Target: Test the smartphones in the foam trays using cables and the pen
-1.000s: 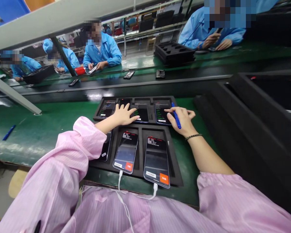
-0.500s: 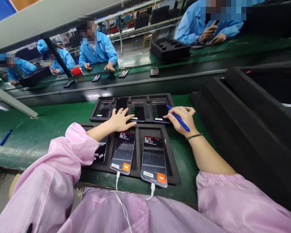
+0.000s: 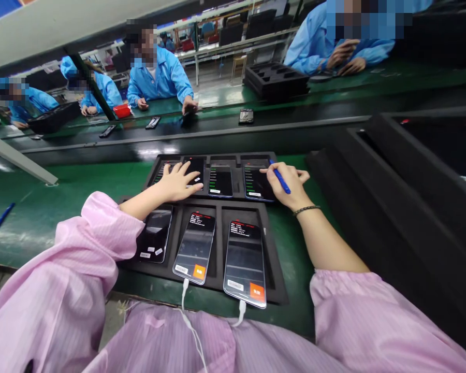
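Observation:
My left hand (image 3: 176, 182) is spread over the left part of the far black foam tray (image 3: 237, 155), above a dark-screened phone (image 3: 195, 168) and a phone at the left end. My right hand (image 3: 289, 184) grips a blue pen (image 3: 280, 178), and its index finger points at the screen of the far-right phone (image 3: 254, 178), which shows green text. Between the hands lies another phone (image 3: 220, 181) with a text list. In the near tray (image 3: 274, 264), two phones (image 3: 196, 246) (image 3: 245, 259) show orange squares and have white cables plugged in. A dark phone (image 3: 156, 235) lies left of them.
A second blue pen (image 3: 3, 216) lies on the green bench at left. Stacked black foam trays (image 3: 373, 207) fill the right side. Across the bench, a conveyor carries several phone units (image 3: 246, 116). Co-workers in blue (image 3: 159, 77) sit beyond, beside a foam tray stack (image 3: 275, 77).
My left hand has moved left over the far tray. The pen in my right hand has shifted slightly left. Across the conveyor, a co-worker's hand has come onto a phone unit.

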`<state>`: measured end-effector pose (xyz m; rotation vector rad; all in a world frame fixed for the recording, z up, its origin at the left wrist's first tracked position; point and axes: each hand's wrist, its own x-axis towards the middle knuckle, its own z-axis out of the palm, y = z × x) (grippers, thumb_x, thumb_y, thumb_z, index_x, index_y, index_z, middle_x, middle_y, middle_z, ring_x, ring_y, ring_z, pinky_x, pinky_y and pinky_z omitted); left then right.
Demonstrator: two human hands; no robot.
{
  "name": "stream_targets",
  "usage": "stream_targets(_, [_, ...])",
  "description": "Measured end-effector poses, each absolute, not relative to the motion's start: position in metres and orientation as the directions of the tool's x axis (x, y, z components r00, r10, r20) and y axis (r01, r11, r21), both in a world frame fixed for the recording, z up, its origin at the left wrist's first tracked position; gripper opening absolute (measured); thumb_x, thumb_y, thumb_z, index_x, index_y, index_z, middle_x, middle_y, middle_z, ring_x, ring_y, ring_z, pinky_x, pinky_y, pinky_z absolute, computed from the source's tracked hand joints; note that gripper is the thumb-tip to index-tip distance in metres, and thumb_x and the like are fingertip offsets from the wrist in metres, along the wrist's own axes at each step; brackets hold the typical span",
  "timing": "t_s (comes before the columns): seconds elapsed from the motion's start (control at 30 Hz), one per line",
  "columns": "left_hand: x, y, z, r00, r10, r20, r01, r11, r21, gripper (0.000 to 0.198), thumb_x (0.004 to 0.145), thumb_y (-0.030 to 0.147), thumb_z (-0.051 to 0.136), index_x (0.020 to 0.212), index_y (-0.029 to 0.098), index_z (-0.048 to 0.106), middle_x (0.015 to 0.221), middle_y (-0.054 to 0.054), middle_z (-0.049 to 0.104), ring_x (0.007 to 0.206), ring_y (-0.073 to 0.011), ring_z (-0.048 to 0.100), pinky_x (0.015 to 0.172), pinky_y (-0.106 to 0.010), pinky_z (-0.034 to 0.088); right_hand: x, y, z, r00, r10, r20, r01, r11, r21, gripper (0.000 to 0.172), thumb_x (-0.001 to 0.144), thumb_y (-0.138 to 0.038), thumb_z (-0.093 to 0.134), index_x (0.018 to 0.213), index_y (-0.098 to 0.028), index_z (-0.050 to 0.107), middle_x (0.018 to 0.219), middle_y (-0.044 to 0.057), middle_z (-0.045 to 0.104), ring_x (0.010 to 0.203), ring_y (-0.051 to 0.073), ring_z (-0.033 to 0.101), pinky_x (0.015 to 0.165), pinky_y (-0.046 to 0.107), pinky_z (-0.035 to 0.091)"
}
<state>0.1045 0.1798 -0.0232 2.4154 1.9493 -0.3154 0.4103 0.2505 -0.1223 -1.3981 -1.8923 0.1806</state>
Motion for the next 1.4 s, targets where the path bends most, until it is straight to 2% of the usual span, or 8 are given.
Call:
stream_targets(0.23, [0.042, 0.196, -0.023, -0.028, 0.988, -0.152, 0.987, 0.003, -0.163, 0.062, 0.098, 0.060, 0.020, 0.150, 0.031, 0.037, 0.165, -0.012, 0.018, 0.149, -0.0360, 0.020, 0.114, -0.066, 0.017, 0.412, 0.267, -0.125, -0.104, 0.880, 0.463, 0.816, 0.342, -0.466, 0.024, 0.092, -0.043, 0.035, 0.087, -0.025, 0.051, 0.093, 0.008, 0.071, 0.101, 0.032, 0.058, 0.092, 0.056, 0.028])
stream_targets(0.4, [0.012, 0.200, -0.030, -0.115, 0.976, -0.186, 0.984, 0.086, -0.158, 0.059, 0.099, 0.053, 0.018, 0.150, 0.031, 0.038, 0.164, -0.012, 0.021, 0.148, -0.0364, 0.023, 0.113, -0.066, 0.019, 0.377, 0.260, -0.109, -0.327, 0.818, 0.474, 0.747, 0.531, -0.400, 0.015, 0.086, -0.036, 0.044, 0.094, -0.026, 0.053, 0.107, 0.008, 0.071, 0.111, 0.031, 0.055, 0.098, 0.056, 0.025])
stream_targets(0.47, [0.005, 0.201, -0.032, -0.127, 0.977, -0.173, 0.983, 0.101, -0.153, 0.056, 0.100, 0.049, 0.018, 0.149, 0.031, 0.039, 0.163, -0.012, 0.023, 0.147, -0.0358, 0.024, 0.113, -0.065, 0.021, 0.360, 0.260, -0.105, -0.432, 0.792, 0.432, 0.723, 0.590, -0.360, 0.017, 0.080, -0.030, 0.048, 0.096, -0.026, 0.052, 0.110, 0.007, 0.070, 0.113, 0.032, 0.054, 0.100, 0.057, 0.023])
stream_targets(0.57, [-0.002, 0.202, -0.034, -0.136, 0.979, -0.152, 0.982, 0.113, -0.153, 0.055, 0.100, 0.046, 0.018, 0.149, 0.032, 0.039, 0.162, -0.012, 0.025, 0.147, -0.0348, 0.025, 0.113, -0.063, 0.022, 0.342, 0.266, -0.102, -0.496, 0.783, 0.376, 0.718, 0.613, -0.329, 0.022, 0.074, -0.026, 0.049, 0.096, -0.027, 0.051, 0.110, 0.006, 0.071, 0.111, 0.033, 0.055, 0.101, 0.060, 0.021])
stream_targets(0.77, [-0.006, 0.203, -0.037, -0.147, 0.975, -0.170, 0.982, 0.123, -0.142, 0.055, 0.100, 0.045, 0.017, 0.149, 0.031, 0.038, 0.162, -0.013, 0.024, 0.147, -0.0337, 0.025, 0.113, -0.064, 0.020, 0.336, 0.273, -0.104, -0.506, 0.789, 0.349, 0.722, 0.609, -0.329, 0.019, 0.072, -0.026, 0.049, 0.091, -0.026, 0.051, 0.103, 0.007, 0.072, 0.103, 0.033, 0.057, 0.096, 0.062, 0.025])
stream_targets(0.93, [-0.002, 0.208, -0.040, -0.142, 0.972, -0.188, 0.984, 0.117, -0.136, 0.055, 0.100, 0.045, 0.018, 0.150, 0.033, 0.037, 0.163, -0.011, 0.024, 0.147, -0.0343, 0.025, 0.113, -0.066, 0.020, 0.347, 0.265, -0.105, -0.440, 0.787, 0.433, 0.709, 0.600, -0.370, 0.023, 0.070, -0.024, 0.049, 0.093, -0.027, 0.051, 0.106, 0.007, 0.072, 0.106, 0.034, 0.057, 0.098, 0.061, 0.024])
stream_targets(1.17, [-0.007, 0.197, -0.038, -0.112, 0.938, -0.329, 0.978, 0.046, -0.202, 0.053, 0.099, 0.048, 0.022, 0.148, 0.040, 0.040, 0.163, -0.006, 0.026, 0.149, -0.0352, 0.021, 0.115, -0.065, 0.014, 0.369, 0.254, -0.100, -0.387, 0.777, 0.497, 0.721, 0.591, -0.362, 0.025, 0.065, -0.024, 0.047, 0.090, -0.026, 0.051, 0.104, 0.007, 0.073, 0.105, 0.033, 0.058, 0.096, 0.058, 0.027])
stream_targets(1.4, [-0.013, 0.188, -0.034, -0.063, 0.952, -0.300, 0.986, 0.013, -0.167, 0.052, 0.100, 0.046, 0.022, 0.147, 0.039, 0.043, 0.162, -0.006, 0.028, 0.148, -0.0333, 0.023, 0.115, -0.063, 0.016, 0.371, 0.253, -0.095, -0.341, 0.773, 0.534, 0.720, 0.580, -0.380, 0.025, 0.064, -0.024, 0.046, 0.089, -0.026, 0.050, 0.101, 0.008, 0.074, 0.102, 0.034, 0.060, 0.091, 0.058, 0.030])
